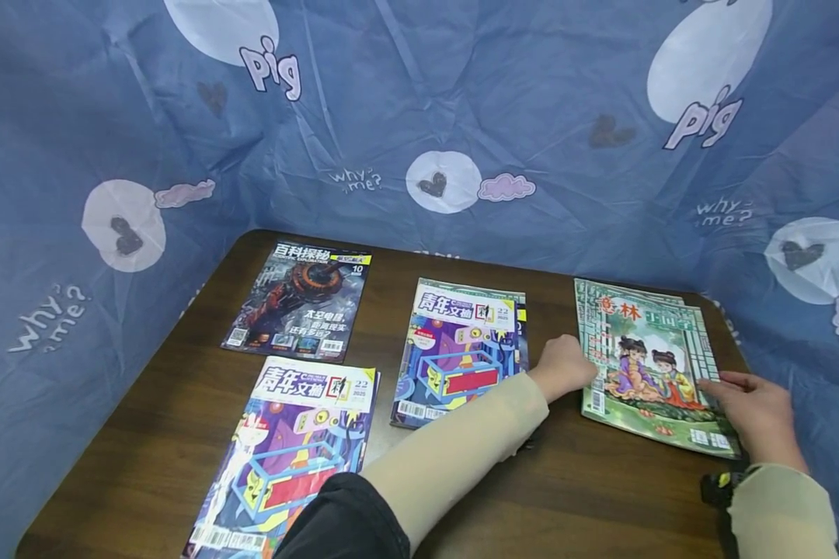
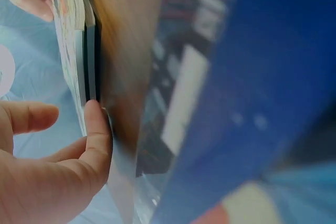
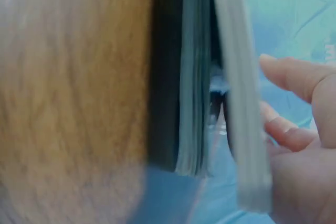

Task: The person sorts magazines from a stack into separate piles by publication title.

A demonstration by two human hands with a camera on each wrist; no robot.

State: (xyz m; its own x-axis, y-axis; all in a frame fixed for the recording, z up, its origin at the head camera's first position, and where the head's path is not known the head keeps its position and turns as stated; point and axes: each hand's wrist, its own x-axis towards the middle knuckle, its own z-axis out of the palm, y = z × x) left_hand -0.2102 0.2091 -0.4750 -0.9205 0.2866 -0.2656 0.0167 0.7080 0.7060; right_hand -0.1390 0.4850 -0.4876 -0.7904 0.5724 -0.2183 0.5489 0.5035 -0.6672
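A stack of magazines (image 1: 643, 373) lies at the right, topped by a green cover showing two cartoon girls. My right hand (image 1: 758, 411) holds the right edge of the top magazine, its thumb over the cover and its other fingers at the side. In the right wrist view, the top magazine (image 3: 244, 103) slants away from the magazines (image 3: 194, 77) under it, and the fingertips are partly hidden behind it. At the stack's left side is my left hand (image 1: 565, 365). In the left wrist view, one fingertip touches the page edges while the thumb stands apart.
A purple-covered magazine (image 1: 461, 349) tops a middle stack, partly beneath my left forearm. Another purple magazine (image 1: 294, 458) lies at the front left, partly covered by the sleeve. A dark magazine (image 1: 301, 299) lies behind it. Blue printed cloth (image 1: 363, 109) hangs around the brown table (image 1: 147, 411).
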